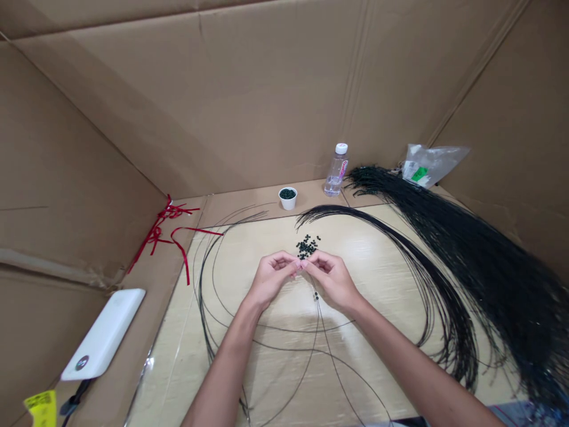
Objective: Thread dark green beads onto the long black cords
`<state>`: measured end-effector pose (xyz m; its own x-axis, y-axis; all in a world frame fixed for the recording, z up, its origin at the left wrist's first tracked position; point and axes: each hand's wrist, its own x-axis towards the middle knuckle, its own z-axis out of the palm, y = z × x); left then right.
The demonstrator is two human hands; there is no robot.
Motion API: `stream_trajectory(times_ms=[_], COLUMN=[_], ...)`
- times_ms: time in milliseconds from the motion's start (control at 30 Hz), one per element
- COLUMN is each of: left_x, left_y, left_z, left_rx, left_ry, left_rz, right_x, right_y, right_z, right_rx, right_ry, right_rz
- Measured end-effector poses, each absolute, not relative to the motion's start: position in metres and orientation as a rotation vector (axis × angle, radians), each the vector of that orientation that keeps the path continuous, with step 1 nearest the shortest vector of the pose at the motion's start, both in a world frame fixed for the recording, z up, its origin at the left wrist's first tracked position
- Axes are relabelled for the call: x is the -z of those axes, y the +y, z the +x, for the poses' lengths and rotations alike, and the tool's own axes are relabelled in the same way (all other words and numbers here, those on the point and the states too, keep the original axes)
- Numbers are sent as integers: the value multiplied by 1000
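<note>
My left hand [271,279] and my right hand [331,281] meet at the fingertips over a pale wood-look board [284,367]. Both pinch a thin black cord [318,332], which drops from my fingers and carries a few dark beads [316,296] just below them. Whether a bead sits inside the pinch is hidden. A small heap of dark green beads [306,247] lies just beyond my fingertips, not touching them. Loose loops of the same cord curve around both hands, and a thick sweep of black cords [444,302] lies to the right.
A large bundle of black cords [484,267] spreads along the right. At the back stand a white cup of beads [288,197], a water bottle [336,170] and a plastic bag [429,166]. Red ribbon [166,231] and a white power bank [104,335] lie left. Cardboard walls surround the board.
</note>
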<state>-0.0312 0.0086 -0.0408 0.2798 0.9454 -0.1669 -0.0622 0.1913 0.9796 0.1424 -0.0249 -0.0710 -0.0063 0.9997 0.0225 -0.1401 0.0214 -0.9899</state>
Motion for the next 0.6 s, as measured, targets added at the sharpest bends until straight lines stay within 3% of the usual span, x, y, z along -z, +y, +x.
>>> stream_trajectory(times_ms=[600], left_x=[55], left_y=[13], left_z=[-32], left_rx=[-1061], left_ry=[1058], left_rz=[1035], right_x=[59], right_y=[-30], right_z=[150], right_rx=[-1315], right_ry=[-1362], right_rz=[-1050])
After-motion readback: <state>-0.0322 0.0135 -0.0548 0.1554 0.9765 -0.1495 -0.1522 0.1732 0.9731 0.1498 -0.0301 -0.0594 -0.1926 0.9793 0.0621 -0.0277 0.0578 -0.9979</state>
